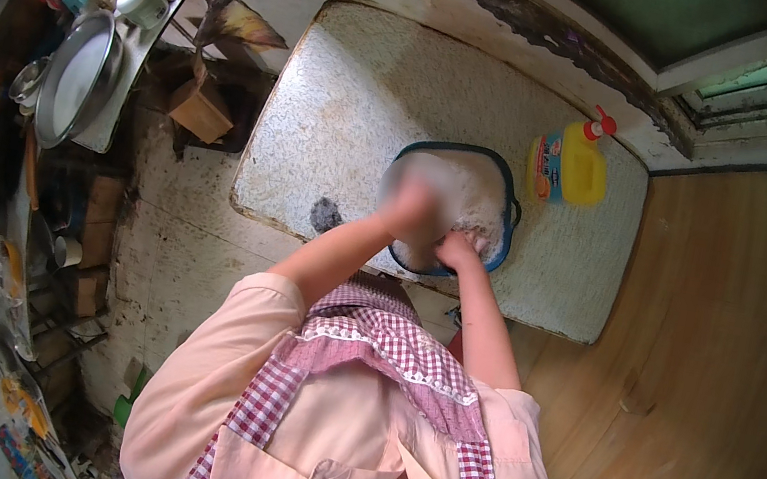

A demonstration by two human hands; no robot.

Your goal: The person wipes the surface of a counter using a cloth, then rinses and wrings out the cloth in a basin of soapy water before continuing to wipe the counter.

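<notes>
A blue plastic basin [511, 219] full of white suds [488, 181] stands near the front edge of a speckled table [343, 118]. My left hand [418, 207] is over the left part of the basin. A pale, blurred round patch covers its fingers, so I cannot tell what they hold. Beside it, my right hand [459, 248] reaches into the suds at the near right side, its fingers partly sunk in foam. Whether it grips something is hidden. A grey scouring pad [325, 215] lies on the table left of the basin.
A yellow jug of liquid detergent [569, 165] with a red cap stands on the table, right of the basin. On a left shelf sit a large metal basin [71, 81] and a white tub [142, 3]. A cardboard box [201, 108] is left of the table.
</notes>
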